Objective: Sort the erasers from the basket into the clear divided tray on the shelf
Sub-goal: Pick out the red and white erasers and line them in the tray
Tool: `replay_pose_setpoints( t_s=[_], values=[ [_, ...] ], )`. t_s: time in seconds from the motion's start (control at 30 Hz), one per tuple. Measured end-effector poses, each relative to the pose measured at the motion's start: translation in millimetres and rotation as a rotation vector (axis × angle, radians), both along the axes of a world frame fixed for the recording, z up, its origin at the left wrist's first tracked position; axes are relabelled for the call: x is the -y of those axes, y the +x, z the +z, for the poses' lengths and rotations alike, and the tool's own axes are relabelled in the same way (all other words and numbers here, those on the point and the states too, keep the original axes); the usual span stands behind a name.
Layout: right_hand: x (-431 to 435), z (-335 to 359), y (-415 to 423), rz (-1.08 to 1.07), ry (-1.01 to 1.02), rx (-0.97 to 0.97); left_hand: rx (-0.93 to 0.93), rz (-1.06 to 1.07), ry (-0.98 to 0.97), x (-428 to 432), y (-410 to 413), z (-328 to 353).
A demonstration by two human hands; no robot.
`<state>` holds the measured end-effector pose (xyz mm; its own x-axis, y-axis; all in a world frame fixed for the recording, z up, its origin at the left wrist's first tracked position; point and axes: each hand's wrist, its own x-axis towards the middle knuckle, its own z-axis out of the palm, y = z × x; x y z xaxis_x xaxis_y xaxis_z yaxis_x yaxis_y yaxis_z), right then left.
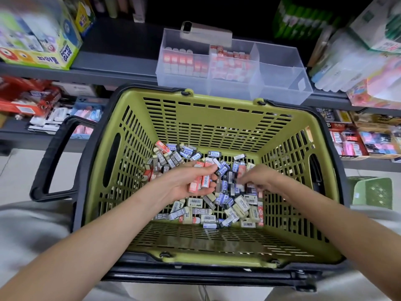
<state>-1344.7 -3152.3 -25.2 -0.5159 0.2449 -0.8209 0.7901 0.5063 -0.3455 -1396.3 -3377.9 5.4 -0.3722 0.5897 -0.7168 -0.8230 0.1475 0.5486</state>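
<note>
A green slotted basket [212, 118] with a black rim sits in front of me, its floor covered with several loose erasers [236, 205] in blue, cream, grey and orange sleeves. My left hand [184, 181] lies palm up over the pile and holds a few orange-sleeved erasers [201, 181] in its curled fingers. My right hand [258, 181], blurred, reaches down into the pile with bent fingers; whether it pinches an eraser is unclear. The clear divided tray [280, 83] stands on the shelf beyond the basket: its left and middle compartments hold orange-and-white erasers, its right one is bare.
A phone [206, 32] leans behind the tray. Boxes of glue [41, 35] stand on the shelf's left, wrapped packs [355, 61] on its right. Lower shelves hold stationery on both sides. A black basket handle [54, 161] sticks out to the left.
</note>
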Motion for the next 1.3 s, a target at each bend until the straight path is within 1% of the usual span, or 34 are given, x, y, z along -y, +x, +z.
replay_pose_setpoints(
  t_s=[0.03,0.1,0.2,0.3,0.33,0.37,0.4,0.43,0.47,0.5,0.53,0.57,0.6,0.7,0.8,0.87,0.97,1.0,1.03,1.1,1.17,1.23,1.3],
  values=[
    [7.2,13.1,-5.2,0.013,-0.135,-0.047,0.001,0.023,-0.003,-0.6,0.9,-1.0],
    [27.2,37.7,-11.1,0.118,-0.353,-0.11,0.002,0.034,0.001,-2.1,3.1,-1.1],
    [54.2,57.9,-14.6,0.261,-0.476,-0.181,0.023,0.0,0.04,-4.9,7.5,1.2],
    [45.6,62.1,-21.0,0.264,-0.62,-0.143,0.009,0.018,0.015,-6.5,9.0,-0.5],
    [35.4,60.3,-22.5,0.25,-0.637,-0.12,0.001,0.045,-0.005,-5.8,7.7,-1.4],
    [23.9,56.1,-23.5,0.247,-0.579,-0.115,-0.004,0.071,-0.018,-4.9,5.5,-2.3],
    [12.1,49.4,-23.6,0.292,-0.422,-0.123,0.0,0.09,-0.022,-3.6,3.3,-2.4],
    [-0.1,40.2,-22.2,0.428,-0.168,-0.118,0.007,0.099,-0.017,-2.5,1.4,-2.6],
    [-11.0,29.4,-19.8,0.638,0.136,-0.086,0.013,0.094,-0.007,-1.5,0.3,-2.0],
    [-19.5,19.0,-16.0,0.862,0.396,-0.032,0.014,0.077,0.004,-1.2,-0.2,-1.5],
    [-25.8,8.8,-11.7,1.051,0.565,0.024,0.013,0.055,0.012,-1.2,0.0,-0.4],
    [-30.3,-0.2,-8.2,1.172,0.645,0.062,0.01,0.034,0.018,-1.1,0.5,-0.1],
    [-33.2,-6.8,-6.0,1.216,0.659,0.074,0.009,0.017,0.024,-1.0,0.9,0.5],
    [-38.6,-17.7,-1.4,1.192,0.617,0.043,0.013,-0.002,0.039,-0.6,1.4,0.1],
    [-39.3,-26.1,5.1,1.209,0.676,0.013,0.019,0.001,0.04,-0.9,0.9,-0.1],
    [-39.2,-27.9,5.0,1.168,0.691,-0.015,0.013,0.003,0.034,-1.1,0.5,-0.2],
    [-33.5,-14.7,-2.3,1.097,0.631,-0.071,-0.01,0.007,0.004,-0.7,1.1,-0.3],
    [-30.8,-5.9,-5.8,1.048,0.572,-0.085,-0.02,0.012,-0.009,-0.7,1.5,-0.2],
    [-27.4,6.4,-9.0,0.947,0.455,-0.094,-0.03,0.016,-0.019,-0.9,1.8,-0.6],
    [-16.8,36.3,-13.5,0.688,0.106,-0.101,-0.054,0.02,-0.026,-1.6,3.1,0.1],
    [-0.2,63.9,-13.3,0.53,-0.168,-0.193,-0.067,0.003,-0.012,-2.8,4.4,0.7],
    [18.5,79.5,-10.5,0.451,-0.311,-0.26,-0.052,-0.046,0.011,-2.9,6.1,0.3],
    [36.4,83.3,-6.5,0.393,-0.36,-0.331,-0.019,-0.109,0.026,-2.2,8.1,1.3]
  ],
)
